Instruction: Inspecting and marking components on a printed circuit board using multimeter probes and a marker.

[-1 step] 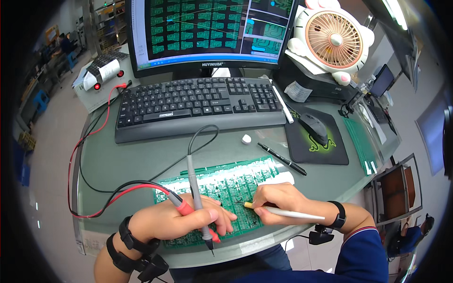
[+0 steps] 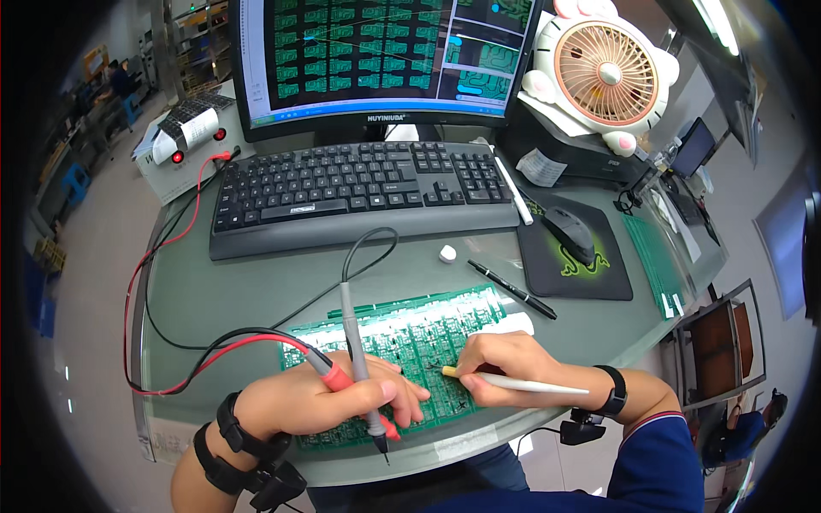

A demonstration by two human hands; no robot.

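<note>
My left hand (image 2: pixel 329 398) is closed round two test probes, its fingertips resting on the green circuit board panel (image 2: pixel 419 329). One is a red probe (image 2: pixel 338 379); the other is a grey probe (image 2: pixel 352 329), whose dark metal tip points down past the near edge of the panel. Over the right part of the panel, my right hand (image 2: pixel 505 363) pinches a white pen-shaped tool (image 2: pixel 539 385). Its yellow end is low over the board; whether it touches, I cannot tell. Small dark marks lie on the board beside that end.
Behind the panel are a black keyboard (image 2: pixel 359 192) and a monitor (image 2: pixel 359 51). A black marker (image 2: pixel 511 289), a white cap (image 2: pixel 447 254) and a mouse (image 2: pixel 569 232) on its mat lie to the right. Red and black leads (image 2: pixel 197 369) loop across the left to a box (image 2: pixel 192 171).
</note>
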